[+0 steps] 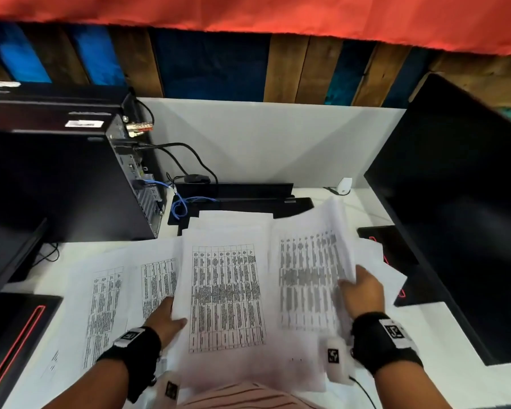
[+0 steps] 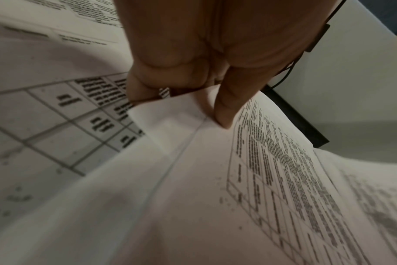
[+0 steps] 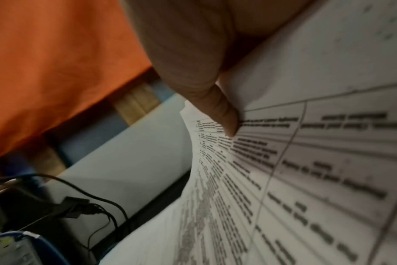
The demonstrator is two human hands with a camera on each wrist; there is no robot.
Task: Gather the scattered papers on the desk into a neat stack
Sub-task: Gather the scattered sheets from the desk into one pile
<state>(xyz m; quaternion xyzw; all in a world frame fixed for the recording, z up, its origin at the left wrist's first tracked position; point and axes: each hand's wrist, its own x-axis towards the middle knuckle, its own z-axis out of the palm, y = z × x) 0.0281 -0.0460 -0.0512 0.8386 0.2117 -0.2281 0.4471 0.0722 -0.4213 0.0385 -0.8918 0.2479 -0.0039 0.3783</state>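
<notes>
Several printed sheets with tables lie fanned across the white desk (image 1: pixel 443 335). My left hand (image 1: pixel 167 317) pinches the left edge of the middle sheet (image 1: pixel 226 293), thumb on top and fingers underneath; the left wrist view shows that hand (image 2: pixel 193 75) gripping that sheet (image 2: pixel 193 179). My right hand (image 1: pixel 363 293) grips a lifted, curling sheet (image 1: pixel 310 276) at its right edge, blurred by motion. In the right wrist view the thumb (image 3: pixel 215 100) presses on the raised sheet (image 3: pixel 283 179). Two more sheets (image 1: pixel 106 305) lie flat at the left.
A black computer tower (image 1: pixel 56 178) with cables stands at the back left. A dark monitor (image 1: pixel 460 202) fills the right side, its base (image 1: pixel 396 252) under the papers' edge. A black keyboard-like bar (image 1: pixel 248 199) lies behind the papers. A white partition (image 1: pixel 278 143) closes the back.
</notes>
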